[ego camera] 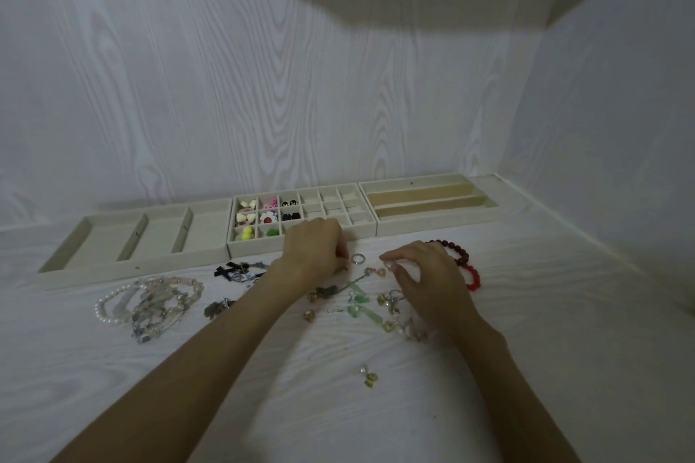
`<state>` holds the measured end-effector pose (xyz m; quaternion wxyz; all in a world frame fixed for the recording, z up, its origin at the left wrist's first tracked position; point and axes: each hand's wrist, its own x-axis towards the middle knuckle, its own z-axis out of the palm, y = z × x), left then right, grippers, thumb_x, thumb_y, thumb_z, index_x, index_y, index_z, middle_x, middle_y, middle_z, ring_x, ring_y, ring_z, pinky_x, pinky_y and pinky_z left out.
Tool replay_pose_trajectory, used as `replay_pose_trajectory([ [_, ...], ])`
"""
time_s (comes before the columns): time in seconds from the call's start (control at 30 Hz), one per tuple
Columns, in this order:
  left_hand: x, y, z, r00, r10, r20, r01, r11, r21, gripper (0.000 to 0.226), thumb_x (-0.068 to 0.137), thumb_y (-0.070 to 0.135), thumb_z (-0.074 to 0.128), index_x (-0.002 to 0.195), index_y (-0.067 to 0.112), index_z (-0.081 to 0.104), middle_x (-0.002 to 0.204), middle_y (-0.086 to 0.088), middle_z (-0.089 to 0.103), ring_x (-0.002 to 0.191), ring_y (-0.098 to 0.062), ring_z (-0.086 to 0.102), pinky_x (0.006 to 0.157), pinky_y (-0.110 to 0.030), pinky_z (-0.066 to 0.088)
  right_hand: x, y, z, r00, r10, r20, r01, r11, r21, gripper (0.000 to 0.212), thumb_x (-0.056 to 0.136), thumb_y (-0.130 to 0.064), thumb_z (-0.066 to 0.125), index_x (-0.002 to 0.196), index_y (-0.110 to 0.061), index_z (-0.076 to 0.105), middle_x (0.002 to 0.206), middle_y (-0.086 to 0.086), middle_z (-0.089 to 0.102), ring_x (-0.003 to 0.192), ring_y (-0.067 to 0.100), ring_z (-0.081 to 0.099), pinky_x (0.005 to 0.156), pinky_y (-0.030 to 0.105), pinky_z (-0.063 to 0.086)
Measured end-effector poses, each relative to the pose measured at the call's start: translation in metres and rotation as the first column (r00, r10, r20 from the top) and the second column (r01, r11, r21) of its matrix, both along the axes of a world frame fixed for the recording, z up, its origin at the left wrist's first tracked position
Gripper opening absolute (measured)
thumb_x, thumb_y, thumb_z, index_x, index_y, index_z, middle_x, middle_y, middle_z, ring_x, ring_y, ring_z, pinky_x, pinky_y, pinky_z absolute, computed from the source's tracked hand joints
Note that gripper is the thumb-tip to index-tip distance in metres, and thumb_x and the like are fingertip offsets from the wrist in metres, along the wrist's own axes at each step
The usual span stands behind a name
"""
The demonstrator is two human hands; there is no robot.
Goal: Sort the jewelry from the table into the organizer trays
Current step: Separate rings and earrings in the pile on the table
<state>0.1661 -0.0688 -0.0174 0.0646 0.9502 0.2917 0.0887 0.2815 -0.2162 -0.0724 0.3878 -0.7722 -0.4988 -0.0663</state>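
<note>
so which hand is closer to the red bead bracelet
Right. The right hand lies over the near end of the red bead bracelet, partly covering it. The left hand is well to the bracelet's left, by the grid tray.

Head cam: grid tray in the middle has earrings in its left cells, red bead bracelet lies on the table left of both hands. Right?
Not quite. In the head view the red bead bracelet lies to the right, behind the right hand, not left of both hands. The middle grid tray does hold earrings in its left cells.
</note>
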Motion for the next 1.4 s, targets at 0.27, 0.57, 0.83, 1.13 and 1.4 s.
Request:
replay_pose_trajectory([
  [0.27, -0.039, -0.003, 0.019, 0.893, 0.149, 0.425, 0.245, 0.631, -0.736, 0.013, 0.084, 0.022, 0.069, 0.087, 0.012, 0.075, 0.081, 0.01, 0.073, 0.063, 0.012, 0.062, 0.054, -0.002, 0.042, -0.019, 0.004, 0.024, 0.91, 0.207, -0.36, -0.178, 0.978, 0.113, 0.025, 0.091, -0.013, 0.06, 0.099, -0.036, 0.064, 0.095, -0.019, 0.067, 0.087, -0.001, 0.063, 0.075, 0.011, 0.046],
  [0.57, -0.084, 0.016, 0.019, 0.794, 0.31, 0.523, 0.276, 0.584, -0.764, 0.013, 0.078, 0.027, 0.075, 0.087, 0.018, 0.077, 0.081, 0.008, 0.075, 0.076, 0.001, 0.067, 0.065, -0.008, 0.051, -0.072, 0.035, 0.072, 0.637, 0.321, -0.701, -0.279, 0.944, 0.179, 0.021, 0.079, -0.014, 0.072, 0.098, -0.024, 0.07, 0.089, -0.002, 0.075, 0.086, 0.012, 0.071, 0.08, 0.021, 0.056],
  [0.83, -0.098, 0.038, 0.024, 0.706, 0.316, 0.633, 0.335, 0.64, -0.692, 0.006, 0.076, 0.017, 0.077, 0.081, 0.015, 0.077, 0.076, 0.005, 0.074, 0.078, -0.004, 0.07, 0.075, -0.012, 0.053, -0.093, 0.071, 0.074, 0.687, 0.269, -0.675, -0.201, 0.963, 0.18, 0.016, 0.079, -0.007, 0.073, 0.089, -0.02, 0.074, 0.079, 0.006, 0.075, 0.079, 0.02, 0.072, 0.078, 0.026, 0.057],
  [1.13, -0.08, 0.073, 0.025, 0.756, 0.23, 0.612, 0.347, 0.652, -0.674, 0.01, 0.076, 0.027, 0.076, 0.081, 0.018, 0.078, 0.072, 0.01, 0.073, 0.069, 0.007, 0.064, 0.066, -0.005, 0.046, -0.082, 0.092, 0.077, 0.773, 0.261, -0.578, -0.227, 0.965, 0.131, 0.008, 0.084, -0.013, 0.068, 0.087, -0.019, 0.073, 0.079, 0.005, 0.075, 0.069, 0.019, 0.071, 0.068, 0.027, 0.058],
  [1.4, -0.067, 0.086, 0.025, 0.808, 0.236, 0.541, 0.324, 0.589, -0.741, 0.044, 0.098, 0.043, 0.041, 0.096, 0.014, 0.075, 0.076, 0.007, 0.074, 0.06, 0.009, 0.062, 0.053, -0.002, 0.041, -0.059, 0.114, 0.078, 0.958, 0.131, -0.257, -0.118, 0.991, 0.065, 0.015, 0.072, -0.016, 0.08, 0.07, -0.03, 0.073, 0.066, -0.009, 0.071, 0.061, 0.009, 0.067, 0.063, 0.025, 0.056],
])
